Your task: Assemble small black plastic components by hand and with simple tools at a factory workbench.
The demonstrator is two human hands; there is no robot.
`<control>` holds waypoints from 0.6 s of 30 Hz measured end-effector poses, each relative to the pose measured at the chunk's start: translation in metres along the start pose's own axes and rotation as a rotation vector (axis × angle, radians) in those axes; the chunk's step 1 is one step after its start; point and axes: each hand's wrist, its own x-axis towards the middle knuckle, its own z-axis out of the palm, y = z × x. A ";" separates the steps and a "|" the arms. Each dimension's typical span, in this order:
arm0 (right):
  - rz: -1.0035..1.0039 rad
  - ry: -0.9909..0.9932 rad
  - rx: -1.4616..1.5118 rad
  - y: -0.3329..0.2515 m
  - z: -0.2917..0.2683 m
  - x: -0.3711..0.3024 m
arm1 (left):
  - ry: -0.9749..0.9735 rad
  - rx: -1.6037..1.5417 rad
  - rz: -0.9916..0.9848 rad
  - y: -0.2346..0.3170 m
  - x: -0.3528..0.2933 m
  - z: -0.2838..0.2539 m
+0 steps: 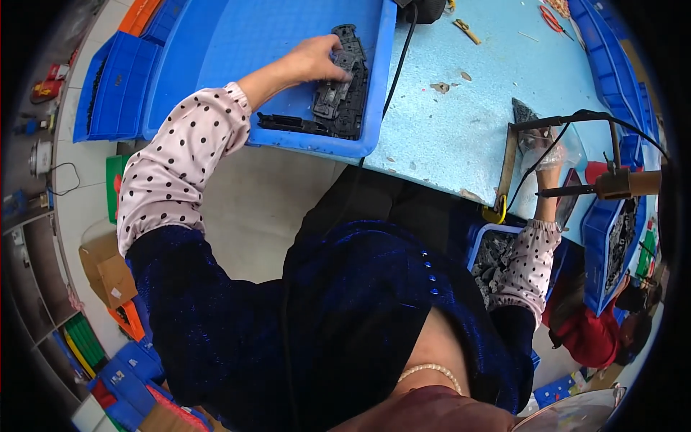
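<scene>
My left hand (317, 60) reaches into a large blue tray (371, 140), its thumb and fingers closed on a black molded plastic part (338, 90). Similar black parts lie stacked under and beside it in the tray's right corner. A narrow black piece (294, 122) rests along the tray's near wall. On the right, my right hand (551, 153) is over the table, partly covered by clear plastic (572, 147) and a metal bracket (507, 162). Its fingers cannot be made out. Just beyond it is a dark textured piece (525, 111); whether the hand touches it is unclear.
A tan-handled tool with a dark rod (586, 190) juts in near my right forearm. Blue bins of dark pieces stand below (497, 252) and to the right (612, 252). A black cable (402, 68) crosses the light-blue table (432, 122). Red-handled scissors (552, 19) lie farther back.
</scene>
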 end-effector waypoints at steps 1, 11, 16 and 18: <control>0.001 0.001 -0.004 0.003 0.001 -0.001 | -0.001 -0.002 0.004 -0.004 0.004 0.001; 0.212 0.049 0.470 0.004 -0.003 -0.018 | 0.269 -0.756 0.286 0.036 -0.015 -0.032; 0.449 0.105 0.596 -0.014 -0.019 -0.041 | 0.459 -0.915 0.494 0.134 -0.051 -0.011; 0.497 0.022 0.883 -0.027 -0.028 -0.046 | 0.356 -0.986 0.518 0.159 -0.057 0.021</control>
